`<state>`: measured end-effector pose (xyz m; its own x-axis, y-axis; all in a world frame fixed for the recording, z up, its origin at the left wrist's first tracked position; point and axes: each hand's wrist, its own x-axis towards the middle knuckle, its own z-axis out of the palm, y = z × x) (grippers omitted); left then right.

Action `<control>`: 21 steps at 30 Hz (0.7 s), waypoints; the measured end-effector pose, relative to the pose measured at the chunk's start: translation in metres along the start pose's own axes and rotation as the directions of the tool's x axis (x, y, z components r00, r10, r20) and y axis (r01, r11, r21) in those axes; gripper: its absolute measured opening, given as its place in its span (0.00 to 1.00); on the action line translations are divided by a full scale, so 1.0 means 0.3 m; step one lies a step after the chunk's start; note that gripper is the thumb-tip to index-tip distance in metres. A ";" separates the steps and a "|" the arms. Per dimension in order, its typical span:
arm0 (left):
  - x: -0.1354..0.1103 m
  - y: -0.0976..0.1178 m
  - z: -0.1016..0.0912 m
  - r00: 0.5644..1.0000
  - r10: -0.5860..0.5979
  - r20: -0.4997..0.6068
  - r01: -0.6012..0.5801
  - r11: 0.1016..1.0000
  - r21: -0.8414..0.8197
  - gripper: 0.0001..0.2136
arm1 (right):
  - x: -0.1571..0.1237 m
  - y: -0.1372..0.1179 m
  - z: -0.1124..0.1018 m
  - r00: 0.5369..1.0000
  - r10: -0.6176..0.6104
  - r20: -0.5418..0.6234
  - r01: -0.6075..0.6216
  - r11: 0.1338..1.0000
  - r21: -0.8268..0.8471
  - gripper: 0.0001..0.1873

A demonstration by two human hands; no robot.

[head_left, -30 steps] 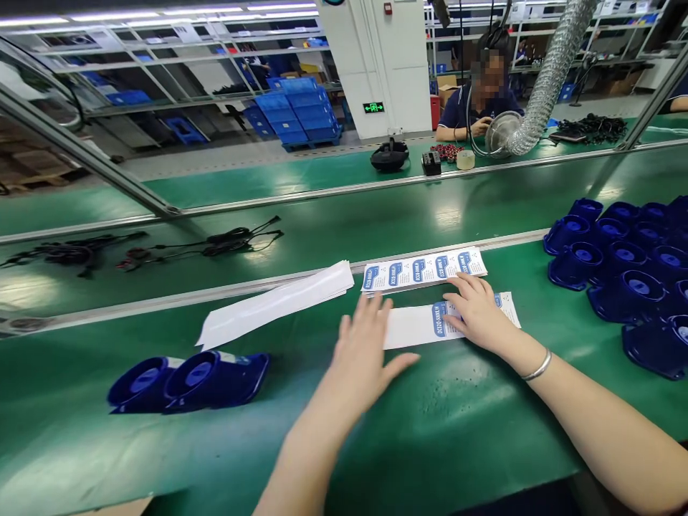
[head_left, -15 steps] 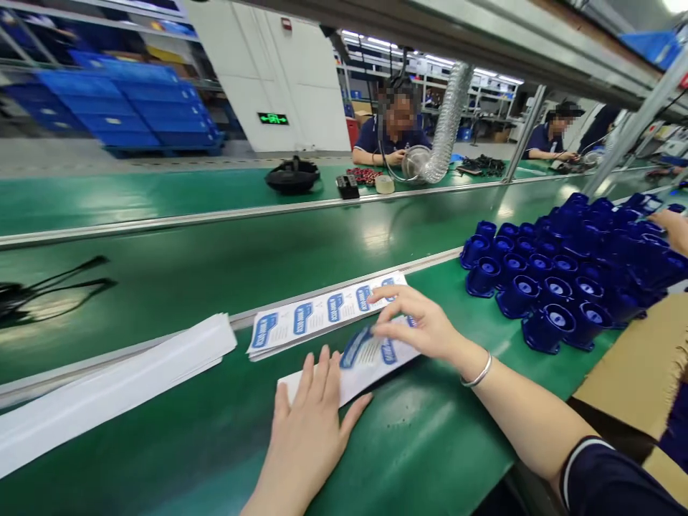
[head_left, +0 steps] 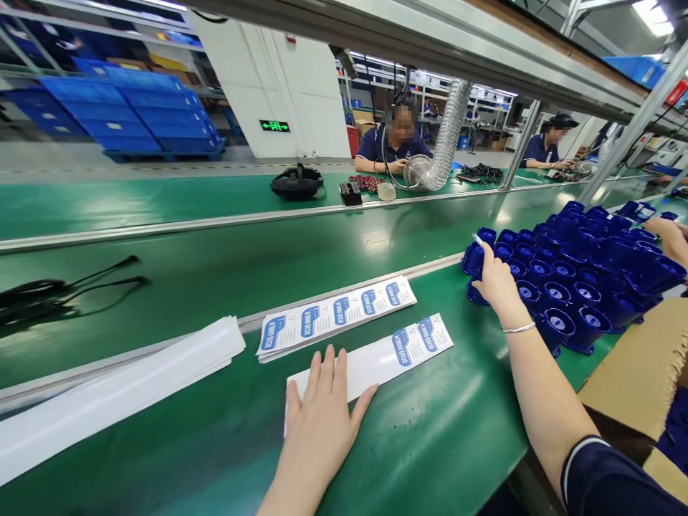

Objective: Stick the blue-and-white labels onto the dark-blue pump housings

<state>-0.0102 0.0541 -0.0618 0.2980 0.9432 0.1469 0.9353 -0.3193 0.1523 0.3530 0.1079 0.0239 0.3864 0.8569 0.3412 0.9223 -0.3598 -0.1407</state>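
Observation:
My left hand (head_left: 322,419) lies flat, fingers spread, on the blank left end of a white label strip (head_left: 400,350) that carries two blue labels at its right end. My right hand (head_left: 497,281) reaches to the near-left edge of a cluster of dark blue plastic horn parts (head_left: 570,287). Its fingers are pinched on a small label whose pale edge shows above the fingertips, right at the nearest blue part (head_left: 471,259). A stack of full label sheets (head_left: 338,317) lies just beyond the strip, along the belt's rail.
A pile of bare white backing strips (head_left: 123,387) lies at the left. Black cables (head_left: 48,294) rest on the middle belt. Another person's hand (head_left: 669,240) touches the blue parts at far right. A cardboard box (head_left: 628,373) sits near right. Workers sit across the line.
My right hand peeled a label off the strip and carried it right to the blue parts. My left hand stayed pressed on the strip. The view swung to the right.

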 end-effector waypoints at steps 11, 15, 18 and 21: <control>-0.062 0.137 -0.154 0.985 -0.125 0.121 0.158 0.358 -0.920 0.30 | -0.176 -0.335 -0.096 0.824 -0.228 -0.518 0.557 0.491 0.670 0.59; -0.066 0.229 -0.254 0.931 0.029 0.364 0.324 -0.529 -0.784 0.34 | -0.387 -0.484 -0.020 0.794 -0.327 -0.513 0.579 0.150 0.801 0.57; -0.042 0.227 -0.291 0.918 -0.124 0.376 0.173 -0.729 -0.662 0.25 | -0.489 -0.505 0.005 0.730 -0.406 -0.549 0.627 0.079 0.775 0.53; -0.034 0.175 -0.285 0.867 -0.290 0.405 0.080 -0.721 -0.688 0.17 | -0.504 -0.493 -0.019 0.669 -0.512 -0.539 0.596 -0.065 0.801 0.49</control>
<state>0.0197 0.0199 0.0283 0.0640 0.9478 -0.3122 -0.7819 0.2420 0.5744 0.1581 0.0293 -0.0016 -0.2147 0.5584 0.8013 0.1719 0.8292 -0.5318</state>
